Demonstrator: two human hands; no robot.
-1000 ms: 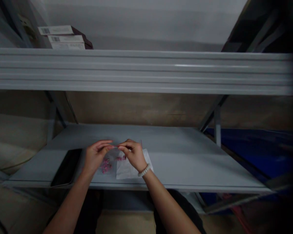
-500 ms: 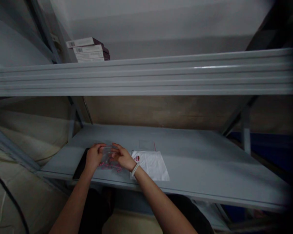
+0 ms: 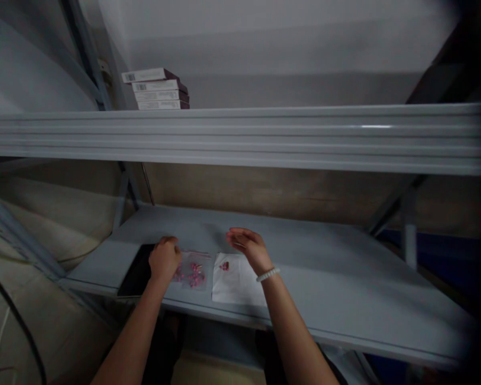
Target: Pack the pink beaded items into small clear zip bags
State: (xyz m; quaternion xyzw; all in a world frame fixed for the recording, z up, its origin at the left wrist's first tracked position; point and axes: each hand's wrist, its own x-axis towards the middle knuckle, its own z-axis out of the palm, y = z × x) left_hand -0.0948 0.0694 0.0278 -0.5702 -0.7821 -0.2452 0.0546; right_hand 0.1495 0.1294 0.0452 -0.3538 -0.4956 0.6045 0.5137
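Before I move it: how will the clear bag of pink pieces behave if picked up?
The clear bag looks thin and floppy, so it will probably sag when lifted. It is likely light, holding only a few small pink pieces. Lying flat on the smooth shelf, it may slide easily if pushed.

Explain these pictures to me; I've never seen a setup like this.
There is no machine here. These are a person's own two bare hands, filmed by a camera worn on their head, looking forward and down. The left hand is closed, beside a clear plastic bag of small pink pieces, and it's hard to tell if it grips anything. The right hand is open above a white sheet of paper, holding nothing. One pink piece lies on that paper. A black tablet lies on the same grey metal shelf.
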